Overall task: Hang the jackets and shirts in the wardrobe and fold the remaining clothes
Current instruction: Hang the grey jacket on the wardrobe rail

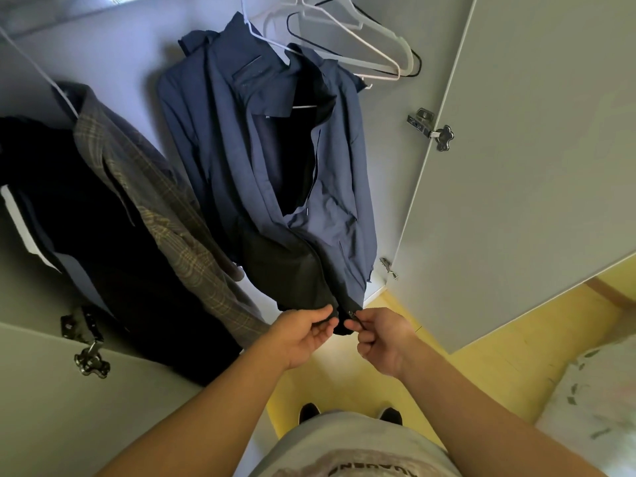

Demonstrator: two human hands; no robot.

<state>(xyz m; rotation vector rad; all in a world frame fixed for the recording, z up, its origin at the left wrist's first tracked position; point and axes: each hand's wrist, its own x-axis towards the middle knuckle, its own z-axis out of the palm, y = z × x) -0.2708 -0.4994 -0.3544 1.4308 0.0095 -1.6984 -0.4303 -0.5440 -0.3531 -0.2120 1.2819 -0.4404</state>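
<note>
Now the dark blue cloth jacket (241, 149) hangs on a thin white hanger (304, 106) inside the grey wardrobe (113, 56). Both hands are at its bottom edge. The left hand (306, 333) pinches one side of the open front. The right hand (382, 342) pinches the other side, by the little metal zip.

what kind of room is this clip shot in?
Most likely a bedroom, seen from in front of an open wardrobe. A navy jacket and a plaid blazer hang inside with empty hangers beside them. The hinged wardrobe door stands open, and what looks like bedding shows at lower right.
</note>
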